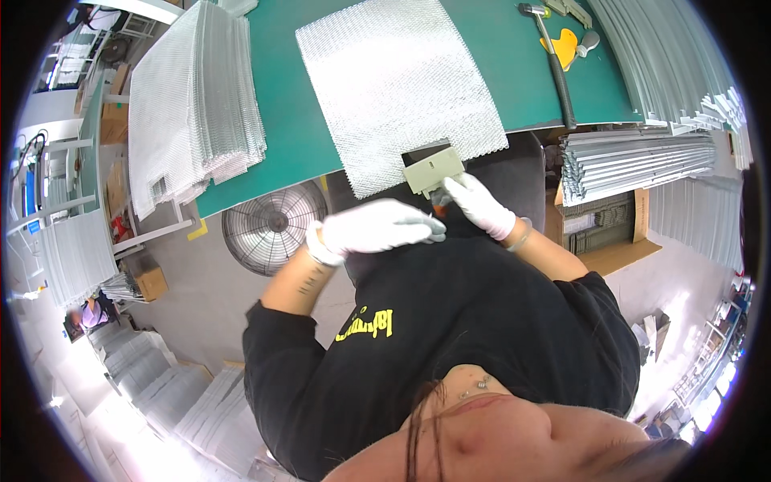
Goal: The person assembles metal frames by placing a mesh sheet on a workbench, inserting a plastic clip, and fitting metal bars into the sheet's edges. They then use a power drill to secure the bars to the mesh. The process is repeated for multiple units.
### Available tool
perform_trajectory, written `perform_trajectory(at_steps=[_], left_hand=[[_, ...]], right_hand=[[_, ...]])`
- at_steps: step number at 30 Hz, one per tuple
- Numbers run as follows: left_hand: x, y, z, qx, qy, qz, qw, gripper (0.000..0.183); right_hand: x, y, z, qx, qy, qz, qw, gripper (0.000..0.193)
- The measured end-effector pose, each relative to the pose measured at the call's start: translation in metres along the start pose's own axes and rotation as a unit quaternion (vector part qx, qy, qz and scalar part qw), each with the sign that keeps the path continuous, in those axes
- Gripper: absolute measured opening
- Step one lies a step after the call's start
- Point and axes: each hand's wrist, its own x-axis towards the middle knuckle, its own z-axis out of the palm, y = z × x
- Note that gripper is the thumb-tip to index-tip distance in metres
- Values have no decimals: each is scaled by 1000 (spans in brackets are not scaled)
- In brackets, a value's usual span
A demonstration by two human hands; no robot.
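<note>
Both hands wear white gloves. A large silvery mesh sheet (399, 76) lies on the green table, its near end reaching past the edge toward me. At a rectangular notch in that end is a beige plastic piece (434, 169), flat and rectangular. My right hand (479, 207) is closed at the piece's near right corner, fingertips against it. Just below the piece is a small dark thing with an orange part (439, 207), partly hidden. My left hand (377, 227) hovers in front of my body, fingers stretched to the right, apart from the mesh; no object shows in it.
On the green table (277, 96) a stack of mesh sheets (197, 104) stands at left. A hammer (554, 68), a yellow scraper (564, 48) and metal strips (658, 60) lie at right. Below are a floor fan (275, 227) and an open cardboard box (618, 255).
</note>
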Motion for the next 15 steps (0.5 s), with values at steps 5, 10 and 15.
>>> perform_trajectory(at_steps=[5, 10, 15], left_hand=[[34, 54, -79, 562, 386, 137, 719, 59], [84, 36, -51, 637, 380, 83, 666, 74], [95, 36, -6, 590, 421, 64, 685, 68]], right_hand=[[1, -20, 26, 152, 123, -13, 981, 36], [-21, 8, 6, 174, 284, -129, 934, 38], [-20, 21, -19, 67, 323, -120, 936, 29]])
